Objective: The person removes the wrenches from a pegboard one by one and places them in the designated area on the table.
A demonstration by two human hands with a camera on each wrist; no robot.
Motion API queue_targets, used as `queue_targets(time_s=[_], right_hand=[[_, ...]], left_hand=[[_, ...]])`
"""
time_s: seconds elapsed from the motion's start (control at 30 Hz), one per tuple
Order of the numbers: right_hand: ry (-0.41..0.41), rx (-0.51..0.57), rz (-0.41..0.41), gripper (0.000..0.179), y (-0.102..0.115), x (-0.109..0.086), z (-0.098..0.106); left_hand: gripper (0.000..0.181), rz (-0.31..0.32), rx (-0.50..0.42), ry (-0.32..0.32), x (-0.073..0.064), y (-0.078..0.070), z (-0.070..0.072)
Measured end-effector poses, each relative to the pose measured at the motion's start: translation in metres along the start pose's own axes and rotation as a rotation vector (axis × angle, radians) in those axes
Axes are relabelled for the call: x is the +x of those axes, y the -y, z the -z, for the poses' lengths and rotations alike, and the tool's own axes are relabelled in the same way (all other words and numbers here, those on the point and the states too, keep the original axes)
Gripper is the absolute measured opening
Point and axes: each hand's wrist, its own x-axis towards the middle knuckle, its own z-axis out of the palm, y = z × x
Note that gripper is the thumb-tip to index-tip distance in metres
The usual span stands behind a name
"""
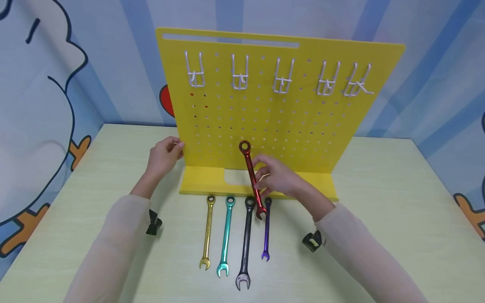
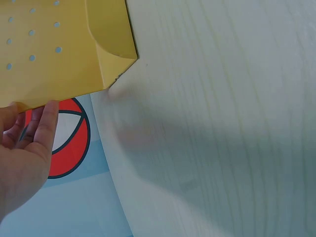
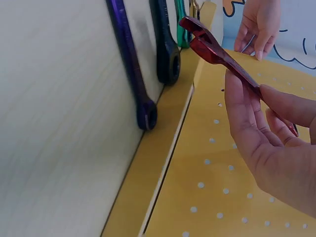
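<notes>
A red combination wrench (image 1: 251, 170) is pinched between the thumb and fingers of my right hand (image 1: 278, 176), raised in front of the yellow pegboard (image 1: 265, 113) with its ring end up. In the right wrist view the red wrench (image 3: 217, 55) points its open jaw end toward the upper left. My left hand (image 1: 163, 156) holds the left edge of the pegboard; in the left wrist view its fingers (image 2: 47, 123) meet that edge. On the table lie a gold wrench (image 1: 208, 233), a teal wrench (image 1: 226, 237), a dark grey wrench (image 1: 247, 240) and a purple wrench (image 1: 267, 231).
Several white double-prong hooks (image 1: 281, 78) run in a row across the upper pegboard. The rightmost hook (image 1: 357, 82) has its prong turned sideways. The board's base (image 1: 202, 180) rests on the pale wooden table (image 1: 379, 235), before a blue patterned wall (image 1: 288, 17).
</notes>
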Motion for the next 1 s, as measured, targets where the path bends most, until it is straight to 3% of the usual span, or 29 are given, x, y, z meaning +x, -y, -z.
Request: queue_targets(time_s=[0.73, 1.0], right_hand=[[-0.045, -0.041, -0.230, 0.040, -0.036, -0.028, 0.013], [-0.041, -0.019, -0.265, 0.036, -0.045, -0.038, 0.014]], left_hand=[[0.031, 0.011, -0.024, 0.005, -0.002, -0.002, 0.000], [0.031, 0.014, -0.024, 0.002, -0.002, -0.001, 0.000]])
